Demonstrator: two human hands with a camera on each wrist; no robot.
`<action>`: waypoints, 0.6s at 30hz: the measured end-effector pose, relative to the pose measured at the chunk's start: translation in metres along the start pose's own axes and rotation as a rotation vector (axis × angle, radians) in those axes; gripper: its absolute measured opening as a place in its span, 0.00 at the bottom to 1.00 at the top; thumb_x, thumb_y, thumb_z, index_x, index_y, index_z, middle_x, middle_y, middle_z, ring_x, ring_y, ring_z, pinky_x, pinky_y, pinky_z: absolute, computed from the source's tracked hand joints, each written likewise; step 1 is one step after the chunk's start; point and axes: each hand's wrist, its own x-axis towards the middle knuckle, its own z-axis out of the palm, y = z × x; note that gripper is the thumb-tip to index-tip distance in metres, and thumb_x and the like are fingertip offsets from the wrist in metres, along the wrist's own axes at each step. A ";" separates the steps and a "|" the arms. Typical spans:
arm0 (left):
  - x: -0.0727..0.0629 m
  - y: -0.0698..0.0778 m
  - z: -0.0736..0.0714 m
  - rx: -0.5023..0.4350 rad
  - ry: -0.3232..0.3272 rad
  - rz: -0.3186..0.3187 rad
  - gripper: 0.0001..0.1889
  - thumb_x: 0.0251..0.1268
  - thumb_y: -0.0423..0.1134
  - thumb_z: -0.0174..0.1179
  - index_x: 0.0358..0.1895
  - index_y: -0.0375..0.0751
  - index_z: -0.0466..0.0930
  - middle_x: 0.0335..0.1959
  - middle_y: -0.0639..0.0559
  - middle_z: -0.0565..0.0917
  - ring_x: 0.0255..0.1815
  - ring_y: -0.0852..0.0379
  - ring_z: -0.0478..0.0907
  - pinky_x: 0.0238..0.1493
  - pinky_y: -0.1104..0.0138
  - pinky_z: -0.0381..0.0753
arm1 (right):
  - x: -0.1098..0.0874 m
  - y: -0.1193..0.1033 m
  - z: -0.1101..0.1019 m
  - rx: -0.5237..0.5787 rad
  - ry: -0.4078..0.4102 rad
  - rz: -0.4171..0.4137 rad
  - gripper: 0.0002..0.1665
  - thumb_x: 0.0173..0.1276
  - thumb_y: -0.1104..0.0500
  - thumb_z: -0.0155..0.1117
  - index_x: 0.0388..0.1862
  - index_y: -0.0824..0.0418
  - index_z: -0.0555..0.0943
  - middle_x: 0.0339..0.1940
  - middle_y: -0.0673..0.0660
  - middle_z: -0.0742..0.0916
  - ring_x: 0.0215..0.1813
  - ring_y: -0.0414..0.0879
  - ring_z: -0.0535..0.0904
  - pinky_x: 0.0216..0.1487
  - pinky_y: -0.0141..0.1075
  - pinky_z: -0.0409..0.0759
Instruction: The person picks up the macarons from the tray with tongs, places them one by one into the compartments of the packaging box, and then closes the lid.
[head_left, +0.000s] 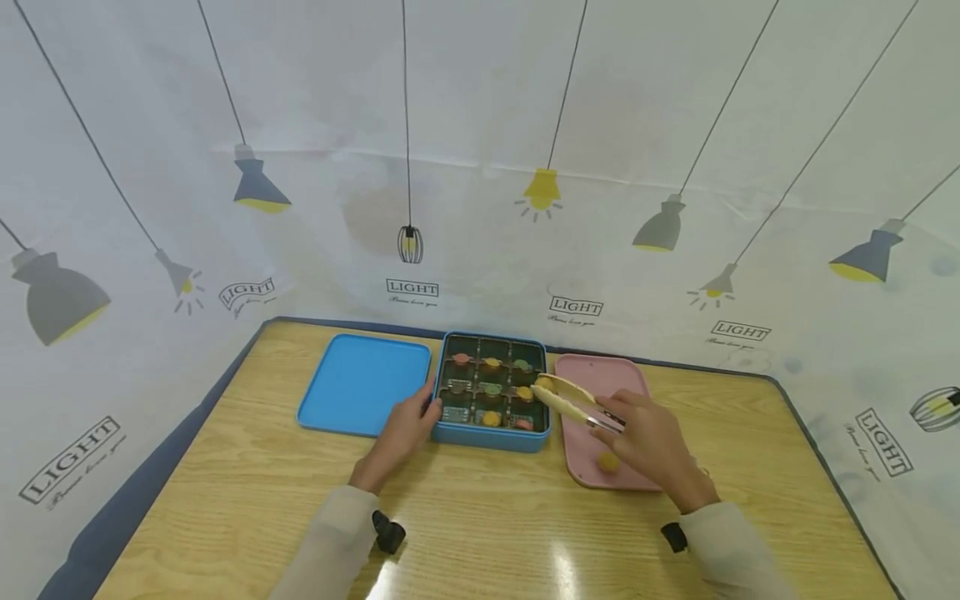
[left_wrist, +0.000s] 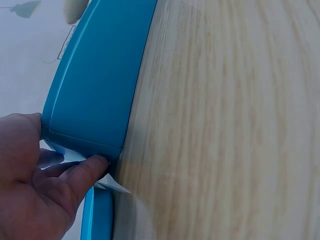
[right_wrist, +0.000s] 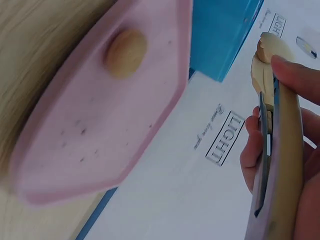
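My left hand (head_left: pixel 405 429) holds the near-left corner of a blue box (head_left: pixel 491 437), its fingers bent at the corner in the left wrist view. Inside the box, a dark divided insert (head_left: pixel 462 346) carries several small round pastries (head_left: pixel 491 418) in pink, yellow and green. In my right hand (head_left: pixel 648 442) is a pair of tongs (right_wrist: pixel 287 145) with pale scalloped ends. Between those ends sits a round golden pastry (right_wrist: pixel 265 52), close to the box's right rim in the head view. A second golden pastry (right_wrist: pixel 127 52) lies on a pink tray (right_wrist: pixel 100 115) beneath the right hand.
Left of the box, a flat blue lid (head_left: pixel 363 383) lies on the wooden table (head_left: pixel 465 517). The pink tray stands just right of the box. A white curtain printed with lamps (head_left: pixel 480 167) hangs right behind the table's back edge. Dark crumbs (right_wrist: pixel 83 131) dot the tray.
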 end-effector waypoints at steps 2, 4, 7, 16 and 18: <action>0.000 0.000 0.000 0.000 0.001 0.004 0.30 0.80 0.44 0.44 0.79 0.40 0.52 0.14 0.54 0.65 0.14 0.59 0.57 0.20 0.65 0.63 | 0.007 -0.007 0.003 0.017 -0.001 -0.011 0.28 0.50 0.54 0.82 0.50 0.64 0.88 0.31 0.51 0.83 0.26 0.38 0.69 0.26 0.32 0.69; 0.000 0.000 0.000 -0.002 -0.001 0.005 0.30 0.80 0.44 0.44 0.79 0.40 0.52 0.14 0.54 0.65 0.13 0.59 0.57 0.19 0.66 0.63 | 0.014 -0.014 0.007 0.029 -0.003 -0.019 0.27 0.51 0.54 0.81 0.50 0.64 0.88 0.31 0.51 0.83 0.26 0.39 0.70 0.27 0.33 0.71; 0.000 -0.001 0.000 -0.001 0.002 0.009 0.30 0.80 0.44 0.44 0.79 0.40 0.52 0.14 0.54 0.65 0.13 0.59 0.57 0.19 0.66 0.62 | 0.025 -0.025 0.013 0.031 0.002 -0.033 0.27 0.52 0.55 0.81 0.51 0.63 0.88 0.30 0.51 0.82 0.27 0.39 0.70 0.28 0.34 0.71; 0.000 -0.001 0.000 0.018 0.014 0.023 0.30 0.80 0.44 0.45 0.79 0.39 0.53 0.15 0.54 0.66 0.14 0.59 0.58 0.20 0.67 0.62 | 0.052 -0.056 0.030 0.039 -0.031 -0.030 0.28 0.54 0.53 0.79 0.54 0.62 0.86 0.36 0.52 0.84 0.33 0.44 0.77 0.34 0.40 0.78; 0.000 -0.001 0.000 0.015 0.014 0.020 0.30 0.80 0.44 0.45 0.79 0.39 0.53 0.16 0.54 0.66 0.15 0.59 0.59 0.20 0.67 0.63 | 0.056 -0.062 0.033 0.034 -0.018 -0.047 0.28 0.54 0.52 0.79 0.53 0.61 0.87 0.36 0.53 0.85 0.32 0.44 0.77 0.33 0.40 0.78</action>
